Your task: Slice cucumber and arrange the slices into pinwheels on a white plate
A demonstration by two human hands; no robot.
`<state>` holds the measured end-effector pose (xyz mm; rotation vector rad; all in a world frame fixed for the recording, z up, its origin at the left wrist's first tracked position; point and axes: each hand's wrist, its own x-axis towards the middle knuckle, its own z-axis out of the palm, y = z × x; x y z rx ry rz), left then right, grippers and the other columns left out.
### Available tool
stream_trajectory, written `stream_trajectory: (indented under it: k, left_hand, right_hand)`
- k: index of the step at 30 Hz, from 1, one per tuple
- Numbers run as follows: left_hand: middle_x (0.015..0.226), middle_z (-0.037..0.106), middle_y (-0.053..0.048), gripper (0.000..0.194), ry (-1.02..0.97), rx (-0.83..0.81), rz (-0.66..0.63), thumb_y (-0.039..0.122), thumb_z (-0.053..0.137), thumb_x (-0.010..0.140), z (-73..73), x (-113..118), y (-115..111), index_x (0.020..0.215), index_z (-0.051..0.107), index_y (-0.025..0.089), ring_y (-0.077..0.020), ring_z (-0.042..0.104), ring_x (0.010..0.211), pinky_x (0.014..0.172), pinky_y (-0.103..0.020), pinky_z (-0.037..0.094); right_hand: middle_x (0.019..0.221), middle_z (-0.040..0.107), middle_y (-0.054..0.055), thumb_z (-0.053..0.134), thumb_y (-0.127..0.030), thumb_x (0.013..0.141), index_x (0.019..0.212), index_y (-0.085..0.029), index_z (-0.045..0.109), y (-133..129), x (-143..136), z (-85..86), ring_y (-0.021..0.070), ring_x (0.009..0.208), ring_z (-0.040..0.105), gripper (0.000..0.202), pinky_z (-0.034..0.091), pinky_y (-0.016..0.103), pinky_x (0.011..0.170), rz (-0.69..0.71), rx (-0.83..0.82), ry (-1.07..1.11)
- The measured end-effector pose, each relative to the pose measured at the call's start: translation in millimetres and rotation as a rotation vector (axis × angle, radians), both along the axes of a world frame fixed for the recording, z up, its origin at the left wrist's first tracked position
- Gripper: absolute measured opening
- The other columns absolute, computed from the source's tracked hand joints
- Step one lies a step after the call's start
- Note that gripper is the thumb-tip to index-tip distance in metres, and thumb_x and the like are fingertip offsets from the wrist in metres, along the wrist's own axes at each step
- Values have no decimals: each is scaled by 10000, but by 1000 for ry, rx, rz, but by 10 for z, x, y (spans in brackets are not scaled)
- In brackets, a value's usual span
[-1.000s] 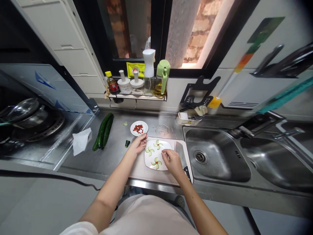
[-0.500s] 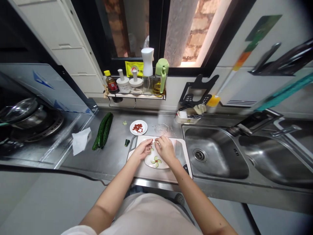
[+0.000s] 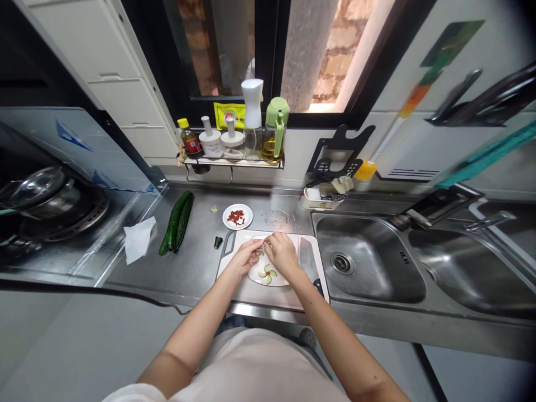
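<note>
My left hand (image 3: 247, 257) and my right hand (image 3: 283, 254) meet over the far part of a white plate (image 3: 253, 277), fingertips nearly touching. Both are closed in a pinch; whatever lies between the fingers is too small to make out. On the plate's near part, green-edged cucumber slices (image 3: 262, 274) form a pinwheel around a small red centre. More slices show partly beneath my fingers. Under the plate is a white cutting board (image 3: 243, 293), with a knife (image 3: 307, 258) lying along its right side. A small dish (image 3: 226, 216) of chopped red pieces stands just behind the board.
Two whole cucumbers (image 3: 176, 223) and a cut cucumber end (image 3: 218, 242) lie to the left, near a white paper towel (image 3: 139, 240). A steel sink (image 3: 372, 262) adjoins the board on the right. Bottles and jars fill a wall rack (image 3: 234, 163) behind.
My two hands stay over the plate's far part, their fingertips slightly closer together. The pinwheel and the things around it look the same; the view has shifted a little.
</note>
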<state>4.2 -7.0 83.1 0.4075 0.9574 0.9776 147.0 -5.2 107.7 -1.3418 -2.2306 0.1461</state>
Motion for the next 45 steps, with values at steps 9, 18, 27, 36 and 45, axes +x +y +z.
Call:
stream_trajectory:
  k: [9, 18, 27, 36, 45]
  left_hand:
    - [704, 565, 6, 371, 77, 41, -10, 431, 765, 642, -41, -4, -25, 817, 607, 143, -13, 416, 478, 387, -148, 138]
    - [650, 580, 4, 250, 529, 359, 89, 390, 692, 707, -121, -71, -7, 760, 638, 152, -80, 481, 577, 543, -180, 356]
    - [736, 638, -9, 92, 805, 410, 109, 263, 663, 718, -353, -293, -4, 734, 656, 172, -107, 536, 676, 673, -197, 406]
    - [723, 637, -10, 82, 982, 372, 54, 245, 649, 696, -515, -404, 10, 760, 664, 196, -130, 554, 703, 710, -219, 407]
    - [741, 640, -9, 76, 1234, 369, -22, 232, 634, 719, -569, -367, -31, 789, 661, 216, -153, 573, 708, 672, -235, 376]
  right_hand:
    - [787, 586, 37, 488, -185, 830, 762, -202, 573, 18, 20, -79, 177, 791, 504, 110, 378, 278, 724, -10, -113, 226]
    - [744, 643, 15, 512, -239, 757, 719, -195, 594, 81, 7, -194, 149, 704, 570, 101, 427, 258, 671, -73, -436, 562]
    - [746, 674, 5, 536, -217, 707, 699, -195, 591, 160, -36, -444, 143, 681, 592, 60, 433, 245, 661, -135, -628, 561]
    - [736, 673, 9, 551, -202, 742, 706, -192, 617, 168, -136, -549, 131, 668, 578, 76, 384, 212, 608, -142, -641, 345]
    - [748, 664, 15, 555, -178, 771, 740, -180, 620, 191, -264, -764, 123, 693, 576, 72, 352, 202, 616, -139, -653, 180]
